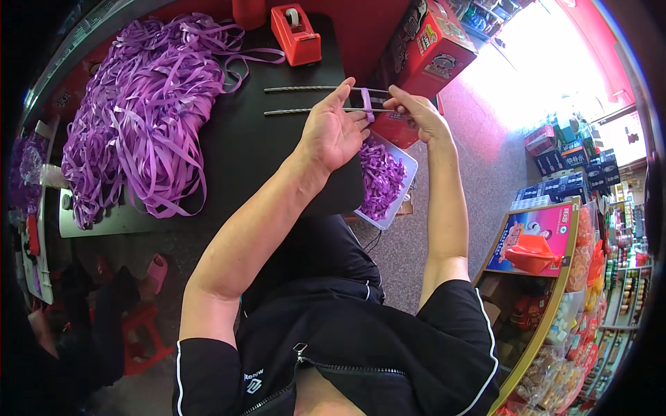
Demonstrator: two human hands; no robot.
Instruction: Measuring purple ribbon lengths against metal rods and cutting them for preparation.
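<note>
Two thin twisted metal rods lie side by side over the dark table, with a purple ribbon looped across both near their right ends. My left hand is turned palm up at the rods, its thumb raised and its fingers stretched beside the ribbon; it crosses in front of part of the rods. To the right of the ribbon, my right hand has thumb and fingers pinched at the rod ends. What sits between those fingertips is too small to make out.
A large heap of purple ribbon covers the table's left side. A red tape dispenser stands at the back. Below the table's right edge, a white bin holds cut purple pieces. Red boxes stand behind; a display case is at the right.
</note>
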